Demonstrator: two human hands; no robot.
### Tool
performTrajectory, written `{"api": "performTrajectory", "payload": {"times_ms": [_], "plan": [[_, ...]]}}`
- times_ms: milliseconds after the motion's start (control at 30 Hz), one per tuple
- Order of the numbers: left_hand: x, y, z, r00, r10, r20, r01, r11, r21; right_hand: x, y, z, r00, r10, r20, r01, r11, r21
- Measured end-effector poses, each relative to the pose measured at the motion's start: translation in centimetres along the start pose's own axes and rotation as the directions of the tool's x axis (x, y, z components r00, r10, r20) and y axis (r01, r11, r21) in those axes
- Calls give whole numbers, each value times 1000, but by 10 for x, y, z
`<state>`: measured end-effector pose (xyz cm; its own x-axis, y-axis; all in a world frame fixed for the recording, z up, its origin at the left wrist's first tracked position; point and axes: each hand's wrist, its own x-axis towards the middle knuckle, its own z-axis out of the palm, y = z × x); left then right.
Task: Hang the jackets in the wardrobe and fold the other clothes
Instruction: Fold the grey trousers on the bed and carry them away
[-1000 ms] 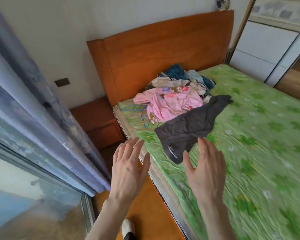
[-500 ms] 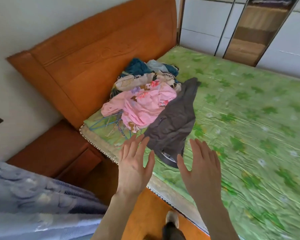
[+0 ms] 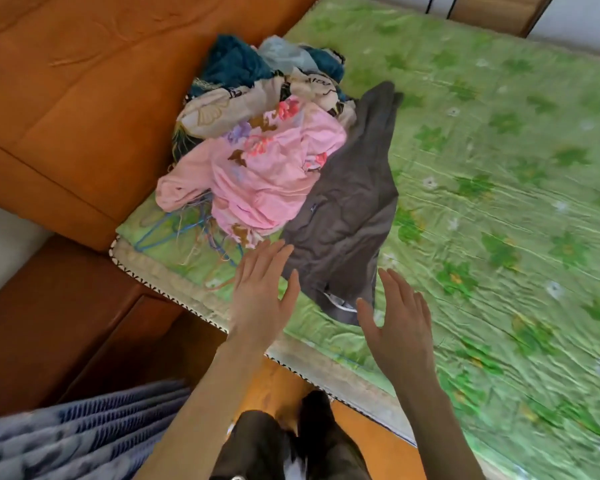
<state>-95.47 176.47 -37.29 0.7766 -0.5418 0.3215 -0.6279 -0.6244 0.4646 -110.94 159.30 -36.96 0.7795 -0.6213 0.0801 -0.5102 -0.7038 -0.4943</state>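
Bare and spread flat, the left hand (image 3: 261, 292) and right hand (image 3: 397, 318) hover, holding nothing, on either side of the near end of a grey jacket (image 3: 343, 216). It lies on the green bed (image 3: 499, 188), against a pink garment (image 3: 264, 178) topping the clothes pile.

Wooden headboard (image 3: 84, 98), green bedsheet (image 3: 499, 202), nightstand (image 3: 49, 323)
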Motion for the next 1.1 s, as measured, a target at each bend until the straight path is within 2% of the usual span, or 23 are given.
{"api": "performTrajectory", "payload": {"times_ms": [167, 333, 433, 500, 600, 700, 767, 833, 933, 1033, 1100], "plan": [[9, -59, 64, 985, 64, 159, -60, 998, -31, 22, 24, 73, 994, 64, 86, -60, 997, -56], [5, -119, 149, 926, 151, 345, -136, 988, -68, 27, 49, 167, 969, 208, 134, -191, 973, -130], [3, -149, 194, 879, 178, 443, -170, 984, -57, 27, 61, 214, 916, 352, 193, -303, 922, -240], [5, -164, 219, 846, 214, 488, -223, 974, -41, 28, 70, 236, 856, 451, 252, -361, 871, -332], [7, -179, 249, 783, 268, 562, -330, 944, 10, 28, 87, 260, 775, 542, 325, -393, 816, -423], [6, -194, 273, 681, 209, 702, -423, 895, 145, 22, 97, 279, 806, 525, 273, -349, 794, -497], [6, -205, 285, 638, 191, 746, -492, 846, 204, 19, 102, 290, 838, 509, 198, -363, 790, -495], [9, -213, 291, 626, 235, 744, -554, 806, 211, 20, 105, 296, 849, 504, 156, -384, 793, -473], [18, -226, 297, 647, 318, 693, -615, 754, 228, 27, 112, 296, 898, 437, 55, -383, 835, -396], [35, -228, 292, 673, 395, 625, -633, 745, 211, 28, 119, 286, 936, 351, -33, -343, 882, -322], [50, -221, 280, 661, 429, 615, -649, 739, 183, 30, 118, 270, 945, 321, -60, -324, 901, -288]]}}
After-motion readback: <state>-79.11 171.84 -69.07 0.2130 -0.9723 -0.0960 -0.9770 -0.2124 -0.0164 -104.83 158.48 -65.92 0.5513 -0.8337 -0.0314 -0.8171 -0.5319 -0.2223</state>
